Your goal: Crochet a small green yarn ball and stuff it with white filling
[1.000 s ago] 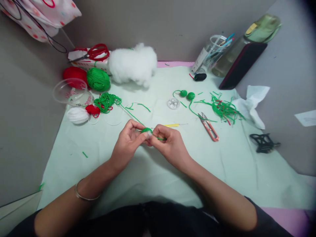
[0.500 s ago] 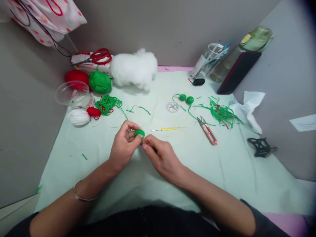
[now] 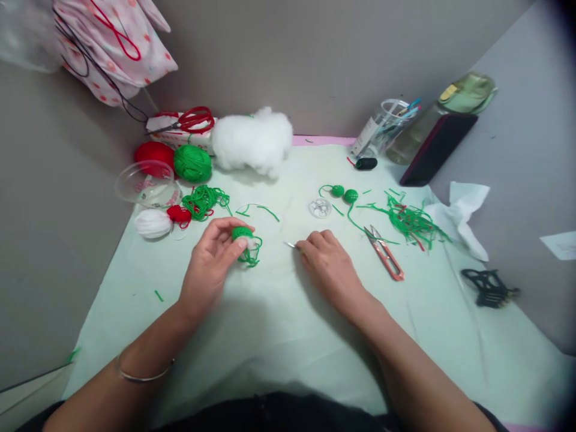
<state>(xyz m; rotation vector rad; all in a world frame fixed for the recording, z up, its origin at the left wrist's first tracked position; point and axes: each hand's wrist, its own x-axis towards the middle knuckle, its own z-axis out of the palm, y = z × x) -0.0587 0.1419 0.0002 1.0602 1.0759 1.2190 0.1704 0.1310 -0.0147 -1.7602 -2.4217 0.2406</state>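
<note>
The left hand, half curled, pinches the green piece, white stuffing showing on its side toward the right hand, whose fingers curl down over the hook. The hook's tip points toward the left hand, its long axis roughly sideways. A gap of cloth parts the hands, more spreads back to the person's body, and the snips lie right of the right hand.

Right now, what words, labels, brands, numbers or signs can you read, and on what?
None legible.
White-and-red cardboard box: red lettering, too blurred.
Clear plastic cup: white label, too small.
Clear round plastic tub: pink print, unreadable.
White paper, right edge: faint marks, illegible.
</note>
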